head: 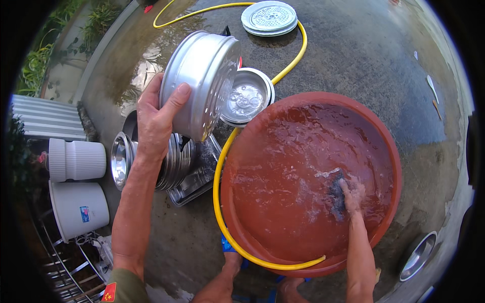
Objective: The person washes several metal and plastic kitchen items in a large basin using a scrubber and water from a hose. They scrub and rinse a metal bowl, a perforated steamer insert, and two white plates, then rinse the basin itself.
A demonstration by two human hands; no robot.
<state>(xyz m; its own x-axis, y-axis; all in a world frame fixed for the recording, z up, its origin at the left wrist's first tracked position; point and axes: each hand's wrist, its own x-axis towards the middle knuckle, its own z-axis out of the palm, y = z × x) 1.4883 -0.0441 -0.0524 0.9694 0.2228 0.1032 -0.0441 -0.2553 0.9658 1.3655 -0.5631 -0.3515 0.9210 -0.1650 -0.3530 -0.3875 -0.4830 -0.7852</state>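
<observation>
My left hand (pixel 157 110) grips the rim of an aluminium steamer pot section (pixel 193 83) with a perforated bottom, tilted on its side in the air, left of a large reddish-brown plastic tub (pixel 394 163) of water. In the tub, at its right part, my right hand (pixel 352 193) is partly under the water and holds a dark scrubbing pad (pixel 336 197). A yellow hose (pixel 217 181) curves round the tub's left side, its end lying over the near rim. Behind the held section, a round metal pot (pixel 246 96) with water in it stands against the tub.
Stacked metal bowls (pixel 121 161) and a rectangular metal tray (pixel 189 193) lie at the left, beside white plastic buckets (pixel 81 208). Perforated steamer plates (pixel 269 19) are stacked at the far side. A metal bowl (pixel 418 255) and a white spoon (pixel 432 88) lie at the right.
</observation>
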